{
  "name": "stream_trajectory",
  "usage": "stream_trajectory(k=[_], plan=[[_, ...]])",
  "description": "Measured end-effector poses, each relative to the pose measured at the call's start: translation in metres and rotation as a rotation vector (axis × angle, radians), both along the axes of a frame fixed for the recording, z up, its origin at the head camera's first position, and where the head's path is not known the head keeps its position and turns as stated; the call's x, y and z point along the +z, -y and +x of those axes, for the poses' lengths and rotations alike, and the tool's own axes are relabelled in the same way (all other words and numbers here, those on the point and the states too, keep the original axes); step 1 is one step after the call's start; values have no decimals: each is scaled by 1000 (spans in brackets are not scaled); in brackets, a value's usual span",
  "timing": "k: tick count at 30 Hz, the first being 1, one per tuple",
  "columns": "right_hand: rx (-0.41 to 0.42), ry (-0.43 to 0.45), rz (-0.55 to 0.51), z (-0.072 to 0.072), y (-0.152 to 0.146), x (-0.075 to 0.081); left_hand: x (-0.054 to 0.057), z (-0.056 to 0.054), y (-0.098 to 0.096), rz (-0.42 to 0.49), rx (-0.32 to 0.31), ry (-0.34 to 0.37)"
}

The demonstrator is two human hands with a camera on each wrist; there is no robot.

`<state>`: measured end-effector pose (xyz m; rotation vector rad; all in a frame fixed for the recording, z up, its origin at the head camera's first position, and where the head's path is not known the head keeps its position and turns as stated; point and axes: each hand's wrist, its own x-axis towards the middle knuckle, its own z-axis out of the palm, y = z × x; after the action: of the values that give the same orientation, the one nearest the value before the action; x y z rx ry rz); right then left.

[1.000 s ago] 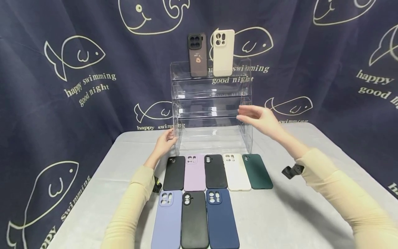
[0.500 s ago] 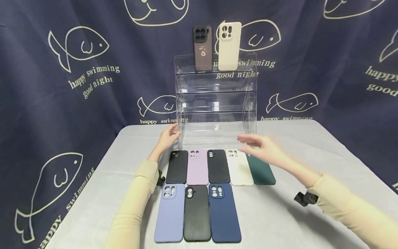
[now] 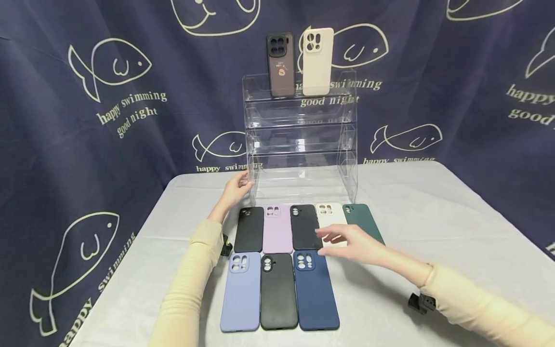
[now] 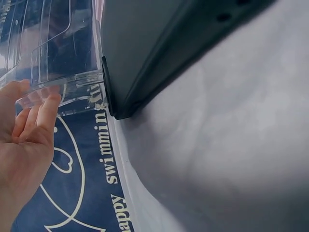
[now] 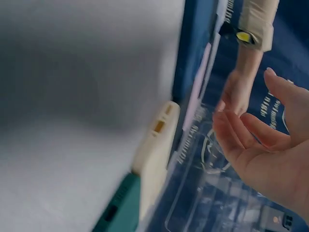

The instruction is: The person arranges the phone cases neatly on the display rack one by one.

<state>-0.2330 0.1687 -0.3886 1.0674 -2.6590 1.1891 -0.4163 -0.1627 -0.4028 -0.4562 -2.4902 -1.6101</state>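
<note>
On a pale, cloth-covered bench [image 3: 416, 212] stands a clear tiered rack [image 3: 299, 188], our landmark here. At its left side we see the left hand [image 3: 234, 192] gripping the edge. In front of the rack's right side hovers the right hand [image 3: 355, 243], thumb and fingers apart, holding nothing. The key relation, in our judgement, is between that hand and the navy case [image 3: 318, 299], which lies flat in the row farther from the rack, its long axis running toward it. The camera-hole end, facing the rack, appears just under the thumb tip; the right hand is clearly nearer. Closer to the rack, we find the white case [image 3: 330, 219] partly hidden behind the right hand.
</note>
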Motion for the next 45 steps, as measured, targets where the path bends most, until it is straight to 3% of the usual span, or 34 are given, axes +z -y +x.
stream_trajectory(k=[5,11,28,32,34,36,39,45], plan=[[45,104,37,4,1,-12,0,1,0,5,-6,5],[58,163,119,9,1,-17,4,5,-3,-38,23,61],[57,154,132,12,-1,-17,3,8,-4,-23,24,68],[70,189,109,14,-3,-17,16,21,-7,-11,13,81],[63,205,107,15,-3,-18,17,21,-7,-3,7,82],[45,213,121,17,-3,-19,16,20,-7,-5,10,89],[7,179,172,20,0,-22,3,7,-3,-11,20,72],[-22,108,227,26,5,-22,1,6,-3,-41,29,61]])
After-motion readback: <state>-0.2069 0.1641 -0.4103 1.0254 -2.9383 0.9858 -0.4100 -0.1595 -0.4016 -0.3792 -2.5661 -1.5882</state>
